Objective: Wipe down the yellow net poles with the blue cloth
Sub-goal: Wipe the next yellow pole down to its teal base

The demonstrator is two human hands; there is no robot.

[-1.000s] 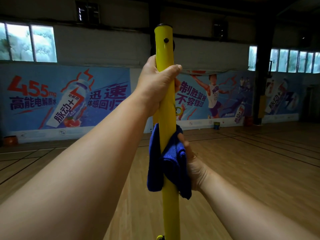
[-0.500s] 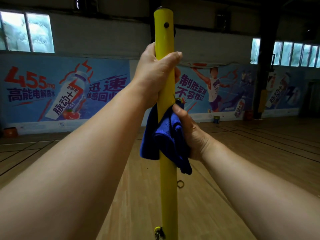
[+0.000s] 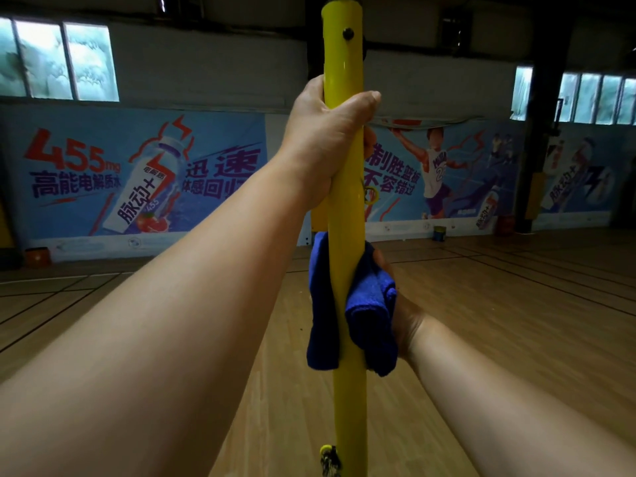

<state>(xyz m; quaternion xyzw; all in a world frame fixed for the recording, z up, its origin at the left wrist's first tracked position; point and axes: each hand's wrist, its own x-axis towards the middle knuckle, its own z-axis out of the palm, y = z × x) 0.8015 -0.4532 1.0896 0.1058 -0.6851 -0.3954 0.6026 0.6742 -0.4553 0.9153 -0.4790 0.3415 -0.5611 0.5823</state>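
Blue cloth (image 3: pixel 368 304) round yellow pole (image 3: pixel 346 215); below left hand (image 3: pixel 330 139)

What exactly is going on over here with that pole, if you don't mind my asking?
A person is wiping a yellow net pole in an indoor sports hall. The left hand grips the pole near its top, steadying it. Lower down, the right hand holds a blue cloth wrapped around the pole, with some bare pole between the two hands. The pole below the cloth runs down towards the wooden floor.
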